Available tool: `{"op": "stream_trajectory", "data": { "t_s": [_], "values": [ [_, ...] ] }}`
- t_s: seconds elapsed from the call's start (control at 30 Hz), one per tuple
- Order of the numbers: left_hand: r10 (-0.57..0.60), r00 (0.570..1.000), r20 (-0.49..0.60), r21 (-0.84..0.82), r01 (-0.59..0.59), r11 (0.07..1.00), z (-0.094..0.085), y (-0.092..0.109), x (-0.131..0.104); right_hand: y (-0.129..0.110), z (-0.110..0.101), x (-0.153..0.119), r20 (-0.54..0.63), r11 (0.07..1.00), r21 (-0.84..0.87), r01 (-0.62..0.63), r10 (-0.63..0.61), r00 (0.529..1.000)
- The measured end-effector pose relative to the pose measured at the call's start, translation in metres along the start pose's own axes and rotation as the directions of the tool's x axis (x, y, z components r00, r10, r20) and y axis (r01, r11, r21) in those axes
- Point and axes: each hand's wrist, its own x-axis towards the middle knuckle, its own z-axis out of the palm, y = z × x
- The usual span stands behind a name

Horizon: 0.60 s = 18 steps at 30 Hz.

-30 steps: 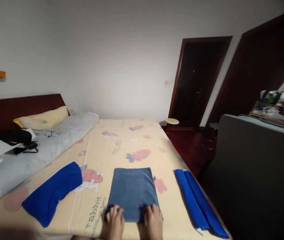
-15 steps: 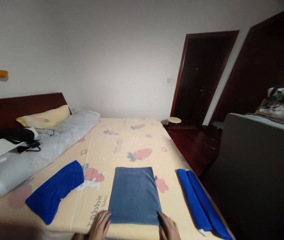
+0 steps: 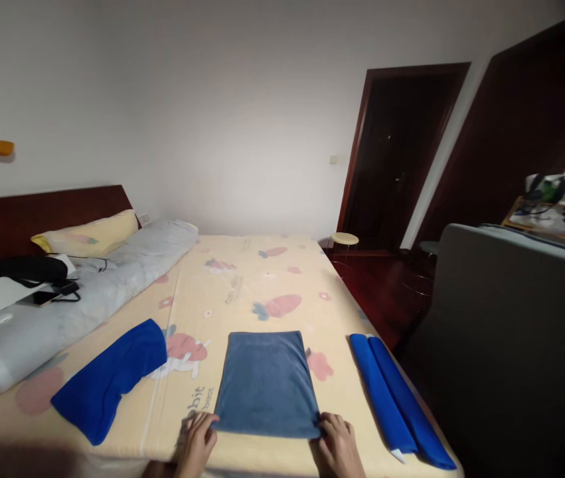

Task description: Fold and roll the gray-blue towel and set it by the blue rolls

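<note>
**Grey-blue folded terry towel held at its two near corners**

The grey-blue folded terry towel lies flat as a rectangle on the pale yellow printed bed sheet, stretching away from the fingertips toward the far end of the bed. The left hand has its curled fingers closed on the near left corner; the right hand pinches the near right corner in the same way.

Just beyond the left fingers, writing on the sheet reads "bit" above "best", the rest hidden by the hand. Red carrot-like figures dot the sheet past the towel.

Well to the left of the left fingers lies a bright blue rumpled cloth. To the right of the right fingers lies a bright blue rolled cloth in two long rolls, at the bed's edge.

Half a second ago both hands lay flatter beside the corners; now the fingers are bent around them. A second ago the hands pressed on top of the near edge, closer together.
</note>
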Motion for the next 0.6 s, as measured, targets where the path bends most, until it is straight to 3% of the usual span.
{"op": "stream_trajectory", "data": {
  "t_s": [0.1,0.2,0.33,0.43,0.5,0.6],
  "values": [
    [-0.134,0.990,-0.048,-0.188,0.123,0.975,0.003,-0.006,0.000,-0.003,-0.008,-0.002,0.066,0.987,0.121,-0.102,0.094,0.993],
    [-0.187,0.981,-0.052,-0.294,0.164,0.942,0.007,-0.009,0.001,-0.001,-0.004,-0.003,0.060,0.973,0.155,-0.174,0.166,0.984],
    [-0.219,0.974,-0.051,-0.081,0.214,0.973,0.013,-0.007,0.001,0.002,0.012,-0.001,-0.063,0.972,0.052,-0.229,0.232,0.971],
    [-0.205,0.963,-0.173,0.164,0.233,0.958,0.018,0.002,-0.002,0.001,0.026,-0.002,-0.198,0.965,-0.088,-0.247,0.226,0.954],
    [-0.152,0.959,-0.240,0.290,0.221,0.931,0.022,0.014,-0.005,-0.001,0.037,-0.004,-0.279,0.959,-0.183,-0.217,0.161,0.947],
    [-0.063,0.985,-0.159,0.328,0.113,0.938,0.033,0.043,-0.010,-0.009,0.054,-0.008,-0.268,0.968,-0.243,-0.060,-0.007,0.963]
  ]
}}
